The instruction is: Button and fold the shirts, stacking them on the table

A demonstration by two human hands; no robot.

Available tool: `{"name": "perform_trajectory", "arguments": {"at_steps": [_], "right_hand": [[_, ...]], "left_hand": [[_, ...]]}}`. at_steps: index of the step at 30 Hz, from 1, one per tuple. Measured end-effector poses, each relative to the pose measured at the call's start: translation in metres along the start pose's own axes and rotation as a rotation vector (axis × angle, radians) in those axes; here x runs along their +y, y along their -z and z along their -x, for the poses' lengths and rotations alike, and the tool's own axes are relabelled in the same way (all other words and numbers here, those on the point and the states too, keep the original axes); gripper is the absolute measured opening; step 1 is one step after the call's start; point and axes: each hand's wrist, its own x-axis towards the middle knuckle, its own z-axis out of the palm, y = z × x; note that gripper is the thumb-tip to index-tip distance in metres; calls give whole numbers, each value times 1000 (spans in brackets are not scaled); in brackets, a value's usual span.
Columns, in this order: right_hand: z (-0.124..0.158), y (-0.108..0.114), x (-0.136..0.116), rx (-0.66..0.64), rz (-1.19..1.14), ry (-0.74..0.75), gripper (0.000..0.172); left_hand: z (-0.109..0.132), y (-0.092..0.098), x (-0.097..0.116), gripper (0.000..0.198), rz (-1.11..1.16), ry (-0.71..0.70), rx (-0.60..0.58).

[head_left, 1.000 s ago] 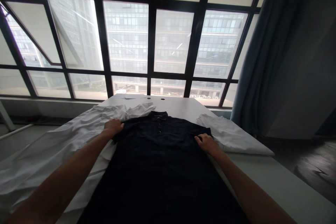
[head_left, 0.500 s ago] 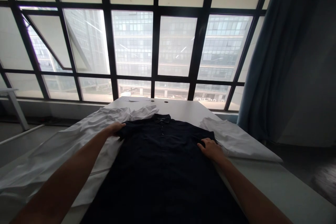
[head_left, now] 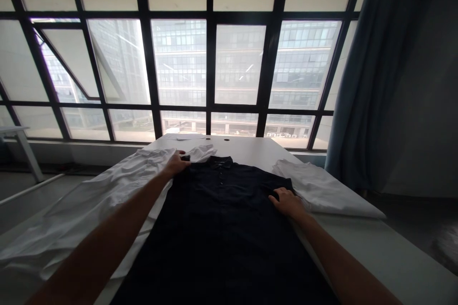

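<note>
A dark navy polo shirt [head_left: 222, 228] lies spread on the table, with its collar [head_left: 218, 162] at the far end and its placket buttons facing up. My left hand [head_left: 176, 164] grips the shirt's far left shoulder, and a small dark fold of cloth rises just past my fingers. My right hand [head_left: 286, 203] sits at the shirt's right shoulder edge, with its fingers curled on the dark fabric. The lower part of the shirt runs out of view toward me.
A crumpled white garment [head_left: 103, 190] lies under the shirt's left side and hangs over the table edge. A white folded cloth [head_left: 322, 193] lies to the right on the white table [head_left: 246, 145]. Large windows and a blue curtain [head_left: 361, 81] stand beyond.
My left hand has moved farther up and right, toward the collar, drawing the shirt's shoulder with it. My right hand has barely moved. The view has tilted slightly.
</note>
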Motion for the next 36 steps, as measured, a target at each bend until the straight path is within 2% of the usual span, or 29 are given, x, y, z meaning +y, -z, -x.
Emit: {"name": "perform_trajectory", "arguments": {"at_steps": [1, 3, 4, 6, 9, 11, 14, 17, 20, 23, 28, 32, 36], "right_hand": [[0, 0, 0, 1, -2, 2, 38], [1, 1, 1, 4, -7, 4, 38], [1, 1, 1, 5, -12, 7, 37], [1, 0, 3, 8, -21, 14, 37], [-1, -1, 6, 12, -35, 28, 37], [-3, -2, 7, 17, -40, 32, 36], [-6, -5, 9, 34, -54, 27, 36], [-8, -7, 10, 69, -87, 25, 35], [-8, -6, 12, 134, -105, 16, 31], [-6, -2, 11, 168, -92, -55, 31], [-2, 8, 8, 128, -95, -187, 41], [2, 11, 7, 70, -51, -258, 51], [0, 2, 7, 41, 5, -261, 48]], "left_hand": [[11, -18, 2, 78, 17, -67, -50], [35, -52, 2, 84, 49, -188, -286], [45, -65, 0, 84, 57, -224, -386], [59, -77, -6, 71, -10, -283, -470], [65, -70, -15, 44, -259, -383, -420], [65, -59, -20, 37, -398, -442, -397], [68, -51, -28, 48, -489, -466, -460], [72, -52, -36, 57, -516, -467, -523], [74, -54, -41, 57, -509, -475, -534], [74, -52, -43, 56, -504, -487, -543], [76, -48, -44, 59, -503, -491, -548], [77, -40, -50, 74, -522, -457, -530], [74, -26, -58, 80, -623, -375, -502]]}}
